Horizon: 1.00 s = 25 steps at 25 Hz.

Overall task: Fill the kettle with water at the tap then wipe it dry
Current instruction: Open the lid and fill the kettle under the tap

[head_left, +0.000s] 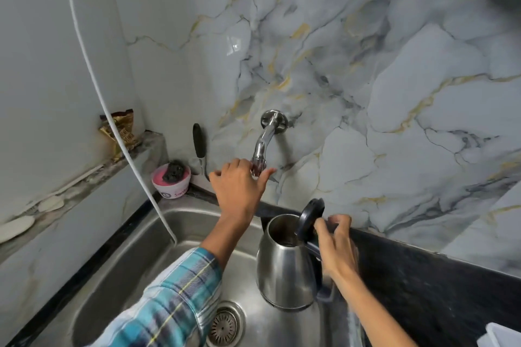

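Left hand (239,187): reached forward to the wall tap (263,144), fingers curled loosely around the tap's lower end, thumb extended to the right beside it. Whether the fingers gripped the tap firmly or only rested on it could not be told. Plaid sleeve (174,298) covered the forearm, crossing above the sink (112,270).

Right hand (335,251): closed around the black handle of the kettle (284,265), fingers wrapped over the top of the handle near the lid hinge.

Kettle: stainless steel body, upright, positioned over the right part of the sink basin, below and to the right of the tap outlet, not directly under it. Whether its base touched the basin floor could not be told. Lid (310,217): black, tipped open and standing nearly upright above the handle. Interior dark; water level not discernible.

Tap: chrome, mounted on the marbled wall panel, spout angled down toward the left. No stream visible.

Sink: steel, with drain strainer (224,325) near the lower centre.

Other items: pink tub (170,183) with a dark scrubber on top, at the back left corner of the sink rim; black-handled utensil (199,146) leaning on the wall beside it; dark surface (423,270) to the right of the sink; white cord (112,121) hanging down into the basin.
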{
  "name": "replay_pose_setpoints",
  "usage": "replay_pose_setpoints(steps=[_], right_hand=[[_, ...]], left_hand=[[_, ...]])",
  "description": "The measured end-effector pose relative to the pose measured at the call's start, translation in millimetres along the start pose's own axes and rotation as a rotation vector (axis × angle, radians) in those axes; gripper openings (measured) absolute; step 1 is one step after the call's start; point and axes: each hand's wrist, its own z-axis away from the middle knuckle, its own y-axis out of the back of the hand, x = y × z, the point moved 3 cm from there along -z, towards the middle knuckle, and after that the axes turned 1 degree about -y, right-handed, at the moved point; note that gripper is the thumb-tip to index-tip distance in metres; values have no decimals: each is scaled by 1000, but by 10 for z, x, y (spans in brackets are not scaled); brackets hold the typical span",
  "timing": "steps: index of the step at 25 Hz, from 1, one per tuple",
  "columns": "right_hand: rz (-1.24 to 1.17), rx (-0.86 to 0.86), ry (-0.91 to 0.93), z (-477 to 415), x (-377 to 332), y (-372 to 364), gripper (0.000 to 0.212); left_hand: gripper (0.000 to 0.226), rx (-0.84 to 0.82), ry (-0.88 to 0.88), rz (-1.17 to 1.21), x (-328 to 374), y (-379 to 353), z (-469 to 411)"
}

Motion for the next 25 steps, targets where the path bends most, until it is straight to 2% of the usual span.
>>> replay_pose_setpoints(steps=[4, 6, 8, 10, 12, 14, 15, 17, 18, 19, 21, 25], right_hand=[[-30, -74, 19, -147, -250, -409, 56], [-66, -101, 0, -202, -308, -509, 54], [-142, -128, -39, -241, -336, -557, 55], [-200, -141, -64, -282, -364, -570, 63], [-237, -148, -69, -326, -395, -586, 70], [-264, -151, -74, -354, -427, -603, 73], [-273, -153, -73, -361, -438, -616, 72], [-283, -163, -70, -363, -459, -636, 71], [-286, -173, -68, -369, -464, -645, 72], [-288, -183, -67, -365, -469, -650, 72], [-294, -201, -63, -363, -460, -657, 72], [-261, -217, 7, -380, -382, -629, 67]], left_hand=[[39, 14, 8, -40, 56, -76, -101], [33, 23, -17, 84, -33, -106, -163], [25, -150, -30, 408, -195, -112, -270], [14, -487, -15, 720, -312, -105, -396], [15, -719, 16, 827, -368, -58, -525], [24, -802, -18, 745, -347, -7, -642], [38, -768, -91, 599, -319, -9, -697], [69, -564, -291, 220, -198, 0, -754], [73, -462, -396, 104, -91, 8, -765], [70, -414, -489, 46, 12, -2, -766], [64, -419, -602, -48, 108, -82, -763], [60, -433, -643, -123, 45, -174, -795]])
